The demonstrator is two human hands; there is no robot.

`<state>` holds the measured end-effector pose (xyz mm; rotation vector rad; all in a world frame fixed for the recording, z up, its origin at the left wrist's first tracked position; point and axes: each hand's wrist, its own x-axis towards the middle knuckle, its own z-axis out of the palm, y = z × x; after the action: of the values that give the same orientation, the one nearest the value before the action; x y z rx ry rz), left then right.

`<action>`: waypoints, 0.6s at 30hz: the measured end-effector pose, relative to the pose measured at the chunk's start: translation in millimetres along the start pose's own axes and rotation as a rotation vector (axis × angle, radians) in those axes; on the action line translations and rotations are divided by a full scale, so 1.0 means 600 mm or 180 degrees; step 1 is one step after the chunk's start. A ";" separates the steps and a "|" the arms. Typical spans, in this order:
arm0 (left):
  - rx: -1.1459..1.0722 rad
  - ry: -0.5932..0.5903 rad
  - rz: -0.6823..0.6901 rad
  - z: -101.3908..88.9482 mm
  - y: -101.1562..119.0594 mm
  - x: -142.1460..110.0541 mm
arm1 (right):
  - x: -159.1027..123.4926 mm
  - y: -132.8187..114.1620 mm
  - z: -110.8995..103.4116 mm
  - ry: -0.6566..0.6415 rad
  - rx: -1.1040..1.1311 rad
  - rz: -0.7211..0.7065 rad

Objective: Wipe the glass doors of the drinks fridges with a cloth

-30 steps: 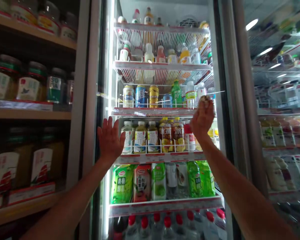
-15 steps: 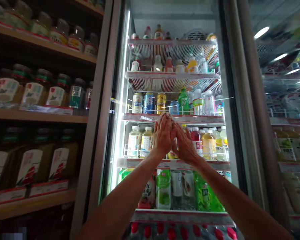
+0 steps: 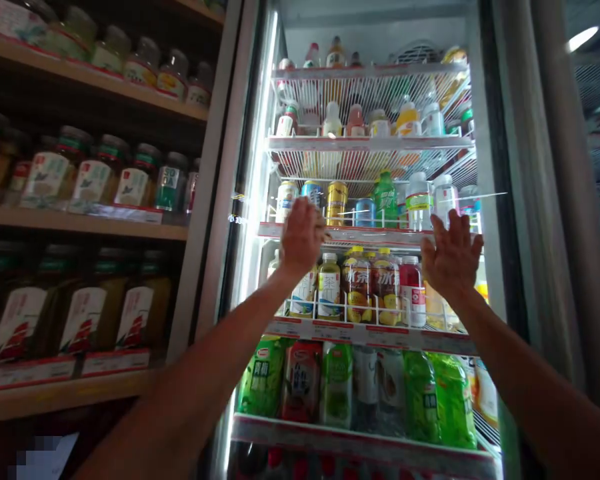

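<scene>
My left hand [image 3: 301, 237] is raised in front of the lit drinks fridge, level with the shelf of cans. It is a little blurred, its fingers point up, and I see nothing held in it. Farther right, my right hand [image 3: 453, 257] is up with fingers spread, also holding nothing. Between the hands stand iced-tea bottles with yellow caps [image 3: 357, 283] and a red drink bottle [image 3: 413, 290]. A gold can [image 3: 337, 203] and a green bottle [image 3: 385, 200] show on the shelf above. Whether either hand touches the glass, I cannot tell.
Large green bottles [image 3: 423, 393] and a red drink bottle [image 3: 301, 380] fill the lower fridge shelf [image 3: 360, 443]. On the left, a wooden shelf [image 3: 80, 219] carries several jars and bottles. A metal door frame [image 3: 535, 167] runs up the right side.
My hands were together in front of the middle bottles; now they are wide apart, left hand to the left, right hand to the right. The view has shifted slightly.
</scene>
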<state>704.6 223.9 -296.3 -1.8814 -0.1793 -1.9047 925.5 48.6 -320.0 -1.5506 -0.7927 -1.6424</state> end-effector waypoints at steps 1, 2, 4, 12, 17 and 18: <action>-0.0037 -0.0124 0.0375 0.018 0.033 -0.005 | -0.001 0.001 0.000 -0.0018 -0.0024 -0.0027; -0.0074 -0.0294 0.0774 0.032 0.059 -0.009 | -0.002 0.002 0.000 -0.0038 -0.0040 -0.0048; -0.0048 -0.0541 0.1236 0.038 0.077 -0.009 | -0.001 0.005 -0.001 -0.0073 -0.0039 -0.0081; 0.0421 0.0272 -0.0727 -0.045 -0.055 0.037 | -0.004 -0.001 -0.002 -0.0060 0.0011 -0.0018; 0.0048 -0.0468 0.1015 0.016 0.044 0.000 | -0.006 0.004 -0.001 0.0009 -0.0004 -0.0113; 0.0011 -0.0617 0.1256 0.016 0.044 -0.002 | -0.006 0.005 -0.001 0.0030 -0.0001 -0.0137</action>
<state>723.7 204.4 -302.8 -1.9286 0.1220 -1.4606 927.7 47.2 -323.9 -1.5348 -0.8261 -1.6793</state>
